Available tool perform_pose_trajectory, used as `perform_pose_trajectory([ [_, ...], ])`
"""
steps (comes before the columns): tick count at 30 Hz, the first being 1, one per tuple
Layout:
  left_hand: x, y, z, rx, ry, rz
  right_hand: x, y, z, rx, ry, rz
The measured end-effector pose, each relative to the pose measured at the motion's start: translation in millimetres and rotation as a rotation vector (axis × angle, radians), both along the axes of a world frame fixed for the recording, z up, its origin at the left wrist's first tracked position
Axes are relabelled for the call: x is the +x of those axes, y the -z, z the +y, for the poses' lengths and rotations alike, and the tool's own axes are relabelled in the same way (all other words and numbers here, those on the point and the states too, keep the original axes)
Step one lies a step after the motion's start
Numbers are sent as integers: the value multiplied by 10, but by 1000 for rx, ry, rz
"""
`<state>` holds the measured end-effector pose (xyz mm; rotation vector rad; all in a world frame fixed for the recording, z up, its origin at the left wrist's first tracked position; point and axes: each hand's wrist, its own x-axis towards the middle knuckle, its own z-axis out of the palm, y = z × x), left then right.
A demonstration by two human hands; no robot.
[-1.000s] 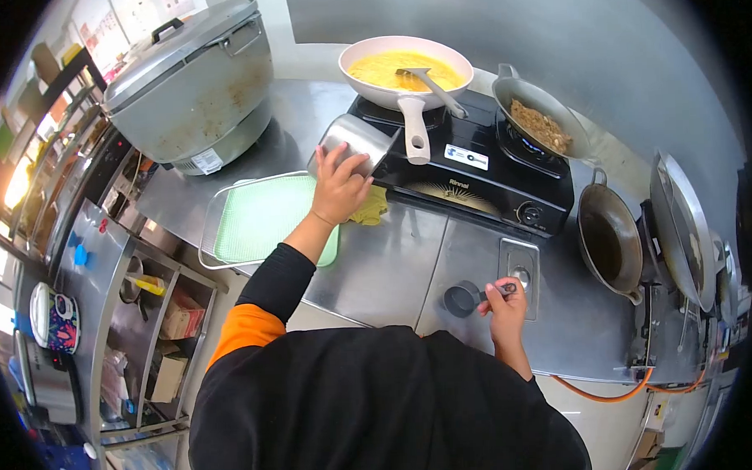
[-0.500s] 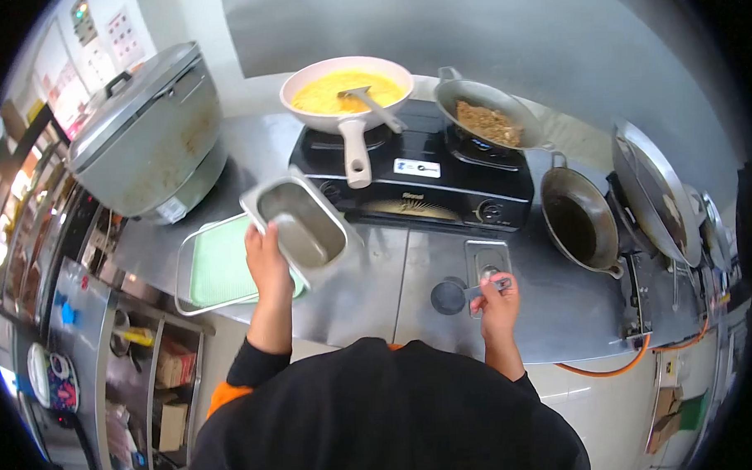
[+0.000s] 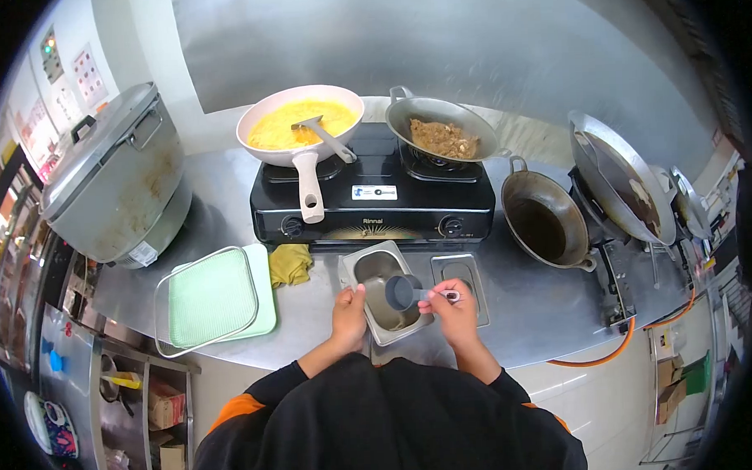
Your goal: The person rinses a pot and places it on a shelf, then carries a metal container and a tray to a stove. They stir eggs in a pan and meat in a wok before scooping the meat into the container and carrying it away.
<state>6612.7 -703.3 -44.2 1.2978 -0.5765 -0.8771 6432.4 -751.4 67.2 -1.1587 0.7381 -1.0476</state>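
My left hand (image 3: 348, 320) grips the left rim of a deep rectangular steel container (image 3: 375, 262), its thumb at the edge. The container stands on the counter in front of the stove, and some pale residue lies in its bottom. My right hand (image 3: 453, 313) is closed round the light handle of a dark grey measuring cup (image 3: 401, 292). The cup is over the container's opening; what it holds, if anything, I cannot make out. A flat steel lid (image 3: 468, 269) lies on the counter just right of the container, partly behind my right hand.
A two-burner stove (image 3: 371, 223) bears a white frying pan (image 3: 308, 183) with yellow food and a spatula (image 3: 327, 139), and a wok (image 3: 480, 140) with brown food. A green tray (image 3: 266, 301), cloth (image 3: 291, 264) and large cooker (image 3: 113, 174) are left; an oily wok (image 3: 515, 193) is right.
My left hand has brought the steel container rightward from beside the green tray and levelled it on the counter. My right hand has lifted the measuring cup off the counter and moved it left.
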Motion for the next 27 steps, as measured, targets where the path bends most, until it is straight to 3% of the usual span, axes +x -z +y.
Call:
perform_pose_trajectory([
  [1, -118, -320, 23, -19, 40, 251, 7, 19, -14, 2, -20, 28],
  [2, -153, -395, 7, -10, 50, 302, 14, 26, -27, 4, -38, 56],
  [5, -245, -704, 3, 90, 52, 440, -72, -111, -200, 326, 62, -243],
  [8, -168, -831, 89, 238, 286, 215, -362, -174, -688, 609, 79, -664],
  [12, 111, -692, 323, 285, 490, 38, -462, -644, -1082, 339, 49, -580],
  [14, 297, -647, 549, 276, 560, -64, -420, -985, -1341, 101, 193, -453],
  [17, 495, -684, 954, 311, 530, -99, -248, -1359, -1969, -314, 410, 69],
  [19, 549, -530, 1210, 378, 350, -113, -164, -1337, -2629, -591, 437, 529],
  [22, 546, -512, 1413, 638, 10, -348, 73, -1332, -3102, -895, 430, 1207],
  [23, 555, -378, 1451, 512, -93, -563, 175, -1338, -3173, -976, 428, 1406],
  [25, 545, -119, 1484, 246, -304, -983, 328, -1286, -3236, -957, 342, 1460],
  [27, 470, 17, 1418, 213, -500, -1116, 447, -1222, -3339, -972, 274, 1448],
])
